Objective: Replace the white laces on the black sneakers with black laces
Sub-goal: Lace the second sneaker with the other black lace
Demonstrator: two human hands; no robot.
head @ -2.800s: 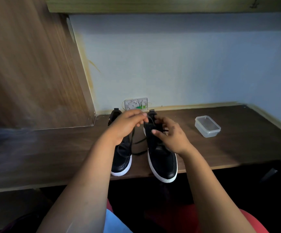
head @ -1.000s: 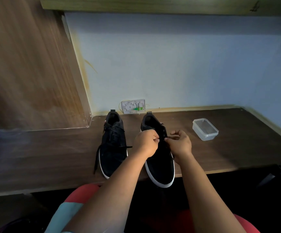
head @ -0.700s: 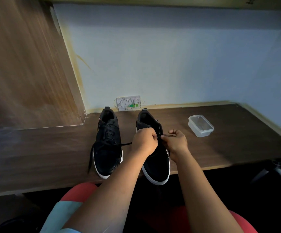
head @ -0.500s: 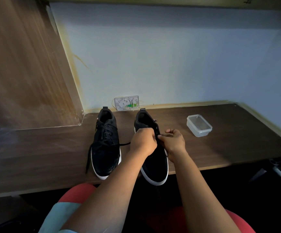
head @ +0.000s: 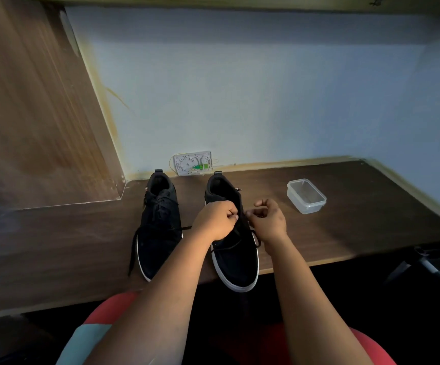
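Two hands meet over the right black suede sneaker (head: 236, 248) on the dark wooden counter (head: 345, 227). Left hand (head: 215, 219) and right hand (head: 270, 219) each seem to pinch the thin black lace (head: 229, 246) between them, above the shoe's long axis running toe-near, heel-far.

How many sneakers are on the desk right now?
2. The left sneaker lies alone near the wooden panel, its lace trailing off. The right sneaker is beside it, under the left hand and right hand. None seems hidden.
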